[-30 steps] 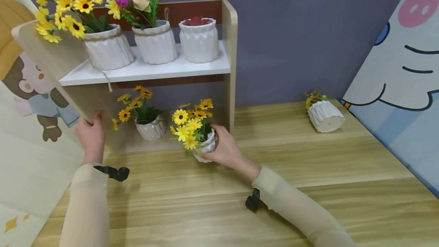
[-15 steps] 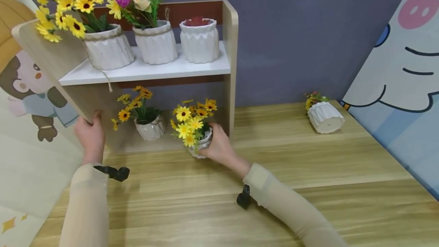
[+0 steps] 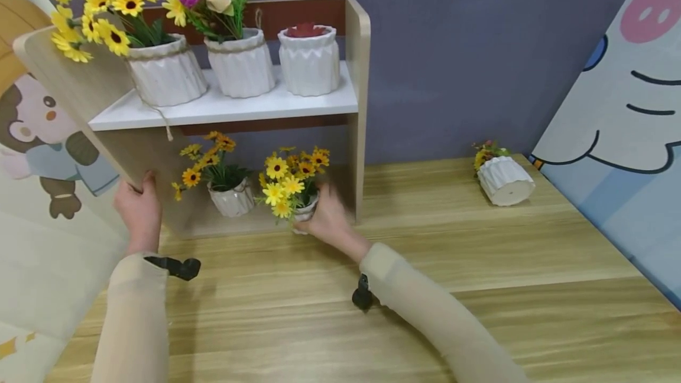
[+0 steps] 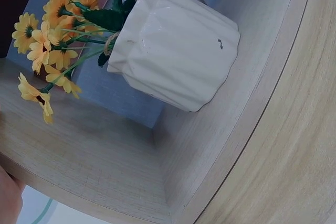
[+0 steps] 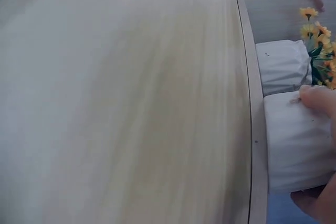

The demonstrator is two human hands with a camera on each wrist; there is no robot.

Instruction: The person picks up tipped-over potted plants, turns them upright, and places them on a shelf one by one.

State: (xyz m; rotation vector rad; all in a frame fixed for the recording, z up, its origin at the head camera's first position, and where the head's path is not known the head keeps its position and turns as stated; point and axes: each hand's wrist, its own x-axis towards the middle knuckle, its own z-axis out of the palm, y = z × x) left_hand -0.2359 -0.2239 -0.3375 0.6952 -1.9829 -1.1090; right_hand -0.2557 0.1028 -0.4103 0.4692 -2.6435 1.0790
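Observation:
My left hand (image 3: 139, 208) grips the front edge of the wooden shelf unit's left side panel (image 3: 135, 149). My right hand (image 3: 331, 217) holds a small white flower pot (image 5: 299, 140) by its sides, at the front of the lower compartment. Yellow daisies (image 3: 284, 185) stand up from this pot and lean left. Beside it on the lower board sits another white pot (image 4: 178, 45) with orange-yellow flowers (image 3: 204, 161), twine tied round its rim. Part of the held pot is hidden behind my right hand and the flowers in the head view.
On the white upper shelf (image 3: 223, 112) stand a pot of sunflowers (image 3: 166, 72), a pot of mixed flowers (image 3: 241, 67) and a pot with a dark red top (image 3: 308, 67). Another white flower pot (image 3: 505, 181) lies tipped over at the back right of the wooden table (image 3: 425, 223).
My right hand has moved the yellow daisy pot left and back, into the front of the lower compartment. The left hand has stayed on the side panel.

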